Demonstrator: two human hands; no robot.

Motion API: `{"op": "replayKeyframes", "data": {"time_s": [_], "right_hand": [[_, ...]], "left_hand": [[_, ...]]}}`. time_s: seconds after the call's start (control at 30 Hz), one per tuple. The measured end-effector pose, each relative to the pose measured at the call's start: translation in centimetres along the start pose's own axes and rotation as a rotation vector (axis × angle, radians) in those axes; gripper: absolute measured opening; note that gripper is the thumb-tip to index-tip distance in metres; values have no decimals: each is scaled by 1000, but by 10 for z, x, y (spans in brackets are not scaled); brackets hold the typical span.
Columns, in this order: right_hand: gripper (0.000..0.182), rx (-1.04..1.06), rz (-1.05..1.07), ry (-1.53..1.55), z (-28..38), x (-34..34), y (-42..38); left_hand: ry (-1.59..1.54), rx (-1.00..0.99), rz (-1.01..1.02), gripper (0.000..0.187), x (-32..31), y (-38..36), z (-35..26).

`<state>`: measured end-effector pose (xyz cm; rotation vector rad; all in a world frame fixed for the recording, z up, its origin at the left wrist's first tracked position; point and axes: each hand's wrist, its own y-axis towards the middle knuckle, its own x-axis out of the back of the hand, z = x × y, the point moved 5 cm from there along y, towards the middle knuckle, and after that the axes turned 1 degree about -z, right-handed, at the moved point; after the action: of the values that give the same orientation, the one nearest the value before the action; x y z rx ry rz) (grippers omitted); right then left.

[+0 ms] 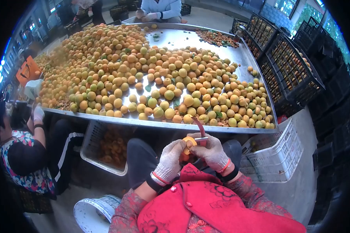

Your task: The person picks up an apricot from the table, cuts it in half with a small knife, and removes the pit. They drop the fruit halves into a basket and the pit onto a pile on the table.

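Note:
In white knit gloves, both my hands meet just in front of the metal table, above my lap. My left hand is closed on an apricot whose cut orange flesh and brown pit show. My right hand grips a small knife, its metal blade lying against the fruit. A dark red strip curves up from beside the knife. More orange shows under the fingers of my left hand. Beyond my hands, yellow-orange apricots cover much of the table.
Below the table stand a white crate of cut fruit and another white crate at right. A white bucket is at lower left. Pits lie at the far corner. Black crates stack at right. Co-workers sit left and opposite.

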<state>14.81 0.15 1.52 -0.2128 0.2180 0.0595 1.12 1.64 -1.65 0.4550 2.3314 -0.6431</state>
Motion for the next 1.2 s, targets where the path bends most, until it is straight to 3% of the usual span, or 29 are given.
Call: {"op": "replayKeyframes", "data": {"time_s": [0.17,0.27,0.47,0.77,0.87,0.97,1.07,1.17,1.2], "right_hand": [[37,59,-63,-10,0,-2,1],[34,110,-115,-47,4,-4,1],[25,103,-59,-170,8,-1,-2],[22,-36,-56,125,-6,0,-3],[24,-54,-101,236,-15,-2,-2],[21,41,-191,153,-8,-8,-2],[19,184,-252,46,-13,-14,-4],[15,103,-218,41,-15,-11,-3],[11,124,-296,-39,-6,-12,-4]], "left_hand": [[402,-193,17,23,10,7,-4],[630,-307,10,34,-11,-9,-24],[561,-190,49,32,-11,-15,-22],[645,-206,257,36,-14,-20,-32],[602,-168,242,39,-8,-18,-30],[518,-197,164,42,-4,-12,-22],[784,-442,71,43,-23,-23,-29],[702,-279,7,42,-8,-17,-17],[627,-321,8,38,-5,-14,-13]]}}
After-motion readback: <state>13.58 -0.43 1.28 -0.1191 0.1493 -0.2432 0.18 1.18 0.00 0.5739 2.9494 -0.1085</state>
